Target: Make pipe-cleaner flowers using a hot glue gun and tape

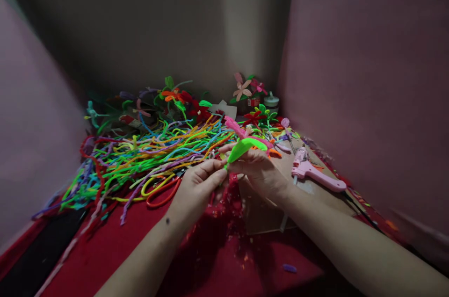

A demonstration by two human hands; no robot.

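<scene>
A pipe-cleaner flower with pink petals (235,127) and a bright green leaf (245,147) is held up between my hands. My left hand (206,177) pinches the green stem below the leaf between thumb and finger. My right hand (257,173) is closed around the flower from behind and to the right, its fingertips partly hidden by the leaf. Left of my hands lie red-handled scissors (163,201), their blades toward the pile. A pink glue gun (317,174) rests on the cardboard to the right of my right hand.
Loose coloured pipe cleaners (168,147) pile up at the left. Finished flowers (242,87) stand along the back wall. Cardboard (266,213) lies under the glue gun, whose cord runs right. A black flat object (42,250) and a purple scrap (289,268) lie on the red cloth (122,255).
</scene>
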